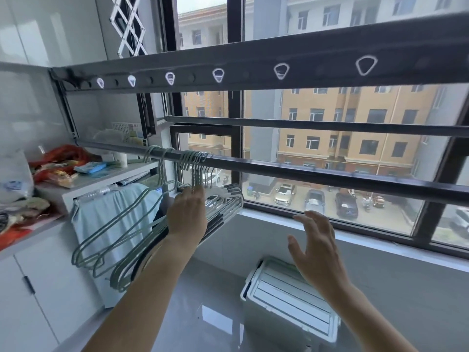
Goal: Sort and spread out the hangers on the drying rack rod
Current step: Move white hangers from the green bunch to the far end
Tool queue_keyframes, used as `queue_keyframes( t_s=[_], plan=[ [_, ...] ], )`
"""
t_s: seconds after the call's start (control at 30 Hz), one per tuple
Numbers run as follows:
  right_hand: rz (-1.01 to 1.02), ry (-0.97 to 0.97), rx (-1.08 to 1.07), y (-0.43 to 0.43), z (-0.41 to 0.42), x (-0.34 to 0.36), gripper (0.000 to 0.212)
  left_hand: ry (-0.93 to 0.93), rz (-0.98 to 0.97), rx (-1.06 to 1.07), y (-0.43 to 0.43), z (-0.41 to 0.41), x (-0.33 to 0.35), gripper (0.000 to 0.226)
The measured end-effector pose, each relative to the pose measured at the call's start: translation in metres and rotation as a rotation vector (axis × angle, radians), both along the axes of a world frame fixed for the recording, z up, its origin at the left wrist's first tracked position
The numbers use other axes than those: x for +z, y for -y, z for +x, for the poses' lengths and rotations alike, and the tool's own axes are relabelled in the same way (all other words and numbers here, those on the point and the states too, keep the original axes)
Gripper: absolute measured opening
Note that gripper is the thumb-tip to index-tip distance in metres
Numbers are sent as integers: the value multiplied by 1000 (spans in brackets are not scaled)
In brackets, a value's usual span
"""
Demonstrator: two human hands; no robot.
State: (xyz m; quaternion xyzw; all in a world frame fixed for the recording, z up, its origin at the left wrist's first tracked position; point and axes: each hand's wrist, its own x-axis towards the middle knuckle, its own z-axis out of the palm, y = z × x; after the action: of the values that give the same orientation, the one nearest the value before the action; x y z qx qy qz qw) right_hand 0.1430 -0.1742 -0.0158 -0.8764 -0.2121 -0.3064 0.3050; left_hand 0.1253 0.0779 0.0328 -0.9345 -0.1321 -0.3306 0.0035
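Observation:
Several pale green hangers (119, 219) hang by their hooks from the near dark rod (304, 172) of the drying rack, most bunched tightly at its left part, two a little further left. My left hand (187, 214) reaches up against the necks of the bunched hangers, fingers extended and touching them; I cannot tell whether it grips any. My right hand (317, 250) is raised below the rod, to the right of the bunch, fingers apart and holding nothing.
A second rod (330, 125) and a wide upper bar with hanging holes (279, 69) run above. A shelf with clutter (63, 168) and white cabinets (45, 288) stand at left. A white lidded box (284, 298) sits on the floor below the window sill (355, 237).

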Motion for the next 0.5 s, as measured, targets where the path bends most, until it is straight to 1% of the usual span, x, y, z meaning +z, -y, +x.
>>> queue_keyframes(
  t_s=[0.07, 0.17, 0.3, 0.5],
  plan=[
    [-4, -7, -7, 2, 1, 0, 42, 29, -18, -50, 3, 4, 5, 30],
    [-9, -15, -21, 7, 2, -1, 42, 41, -4, -68, 10, 13, 14, 26],
    [-17, -15, -40, 15, 2, 0, 42, -16, 60, -83, 25, 31, 22, 26],
    [-42, -32, -76, 31, 1, -2, 42, -35, 15, -203, 57, 50, 2, 13]
  ],
)
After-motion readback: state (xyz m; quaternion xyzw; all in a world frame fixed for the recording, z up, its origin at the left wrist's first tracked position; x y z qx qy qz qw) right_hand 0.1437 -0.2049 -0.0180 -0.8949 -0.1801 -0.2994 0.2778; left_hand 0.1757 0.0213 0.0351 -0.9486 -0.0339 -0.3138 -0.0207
